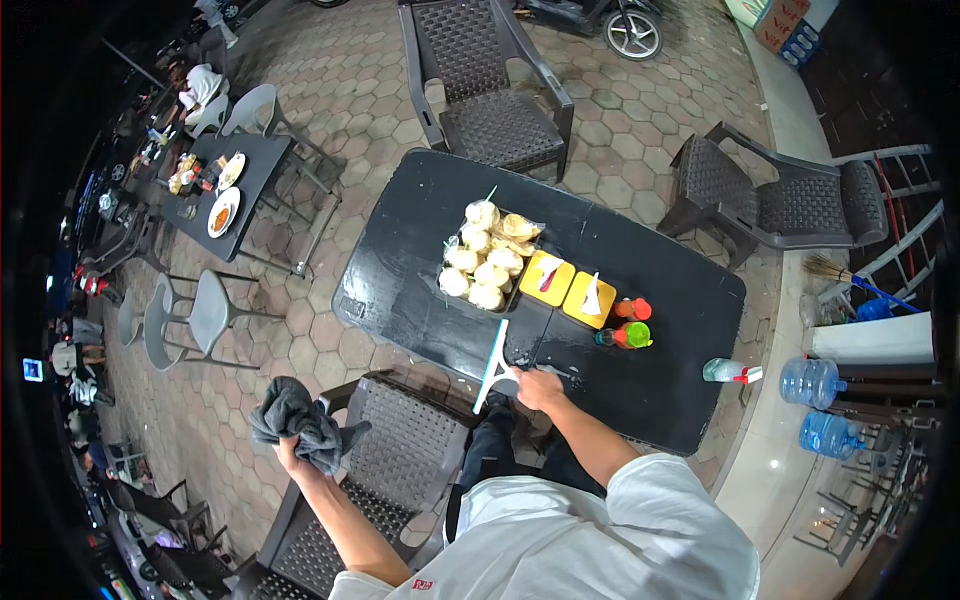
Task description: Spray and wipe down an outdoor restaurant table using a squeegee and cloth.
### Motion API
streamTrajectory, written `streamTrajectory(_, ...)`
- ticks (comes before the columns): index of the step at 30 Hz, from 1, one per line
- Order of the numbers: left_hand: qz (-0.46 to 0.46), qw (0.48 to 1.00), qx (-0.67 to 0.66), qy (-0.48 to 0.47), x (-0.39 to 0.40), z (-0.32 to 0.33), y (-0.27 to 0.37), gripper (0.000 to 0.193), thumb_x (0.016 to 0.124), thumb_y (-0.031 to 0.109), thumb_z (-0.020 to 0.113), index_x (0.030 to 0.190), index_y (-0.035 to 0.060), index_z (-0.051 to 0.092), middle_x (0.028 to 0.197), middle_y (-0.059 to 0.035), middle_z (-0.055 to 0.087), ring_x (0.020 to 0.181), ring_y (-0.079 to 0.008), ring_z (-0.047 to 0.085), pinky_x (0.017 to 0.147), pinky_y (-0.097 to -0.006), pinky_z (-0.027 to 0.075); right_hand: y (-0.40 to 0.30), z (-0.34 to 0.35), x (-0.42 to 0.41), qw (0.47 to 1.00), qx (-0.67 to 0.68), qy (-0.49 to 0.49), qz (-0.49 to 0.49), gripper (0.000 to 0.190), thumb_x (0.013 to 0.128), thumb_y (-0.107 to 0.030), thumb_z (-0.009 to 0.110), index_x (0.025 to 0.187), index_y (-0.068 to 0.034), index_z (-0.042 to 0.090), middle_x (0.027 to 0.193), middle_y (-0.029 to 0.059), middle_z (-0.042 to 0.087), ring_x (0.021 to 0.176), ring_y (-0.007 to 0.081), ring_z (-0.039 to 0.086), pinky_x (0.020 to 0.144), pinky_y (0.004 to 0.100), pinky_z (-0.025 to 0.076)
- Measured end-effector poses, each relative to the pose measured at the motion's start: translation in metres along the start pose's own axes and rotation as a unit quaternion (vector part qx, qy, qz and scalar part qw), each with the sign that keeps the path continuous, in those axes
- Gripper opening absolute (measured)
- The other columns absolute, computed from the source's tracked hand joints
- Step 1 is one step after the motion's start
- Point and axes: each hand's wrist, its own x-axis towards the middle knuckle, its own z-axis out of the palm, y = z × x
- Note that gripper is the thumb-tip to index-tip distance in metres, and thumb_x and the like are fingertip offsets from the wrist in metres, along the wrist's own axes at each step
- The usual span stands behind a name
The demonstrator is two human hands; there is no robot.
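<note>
My right hand (538, 388) grips the handle of a white squeegee (495, 364). Its long blade reaches over the near edge of a black table (405, 225), whose top has wet patches. Bunched in my left hand (286, 450) is a dark grey cloth (296, 420), held over the paving beside a woven-pattern plastic armchair (401, 412). Bags of round pale crackers (480, 259) fill a holder mid-table. Right of them stand two yellow tissue boxes (546, 279), a red-capped sauce bottle (632, 308) and a green-capped bottle (636, 334). A spray bottle (724, 370) is at the right edge.
Two more brown armchairs (499, 127) (780, 195) stand at the table's far side and right end. Leftward, another table (259, 161) bears plates of food, with grey chairs (214, 311) nearby. Large water bottles (810, 382) line the right. A seated person (199, 90) is farther off.
</note>
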Motion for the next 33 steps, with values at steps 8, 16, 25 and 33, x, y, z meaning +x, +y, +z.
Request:
streamTrajectory(8, -0.009, 0.999, -0.037, -0.036, -0.051, 0.022, -0.011, 0.055, 0.073, 0.025, 0.056, 0.12, -0.0015, 0.047, 0.114, -0.0175, 0.056, 0.102, -0.0309, 0.057, 0.086, -0.0416, 0.047, 0.094, 0.009, -0.081, 0.999, -0.013, 0.005, 0.051, 0.049, 0.081, -0.018, 0.046, 0.13, -0.022, 0.046, 0.104, 0.0119, 0.064, 0.094, 0.0299, 0.062, 0.077, 0.0453, 0.05)
streamTrajectory(16, -0.003, 1.0, -0.005, 0.016, -0.072, 0.03, -0.026, 0.051, 0.073, 0.025, 0.057, 0.116, -0.0003, 0.05, 0.108, -0.0148, 0.058, 0.095, -0.0281, 0.059, 0.079, -0.0387, 0.05, 0.053, -0.015, -0.056, 0.999, 0.015, 0.04, 0.033, 0.053, 0.077, -0.015, 0.045, 0.13, -0.023, 0.048, 0.097, 0.0124, 0.065, 0.088, 0.0301, 0.064, 0.074, 0.0437, 0.05)
streamTrajectory(25, -0.037, 0.998, 0.013, -0.049, -0.037, 0.041, -0.039, 0.051, 0.074, 0.025, 0.057, 0.117, -0.0006, 0.047, 0.105, -0.0167, 0.058, 0.091, -0.0312, 0.06, 0.075, -0.0407, 0.052, 0.084, 0.024, -0.076, 0.978, 0.073, 0.062, 0.187, 0.051, 0.083, -0.02, 0.049, 0.133, -0.028, 0.042, 0.115, 0.0124, 0.056, 0.107, 0.0291, 0.055, 0.088, 0.0497, 0.041)
streamTrajectory(33, -0.059, 0.994, 0.005, -0.091, -0.041, 0.095, -0.062, 0.05, 0.074, 0.024, 0.056, 0.117, -0.0007, 0.047, 0.1, -0.0163, 0.057, 0.081, -0.0297, 0.059, 0.066, -0.0389, 0.052, 0.163, 0.041, -0.157, 0.974, 0.036, 0.072, 0.212, 0.052, 0.079, -0.018, 0.052, 0.129, -0.03, 0.047, 0.113, 0.012, 0.056, 0.11, 0.0308, 0.051, 0.094, 0.0505, 0.035)
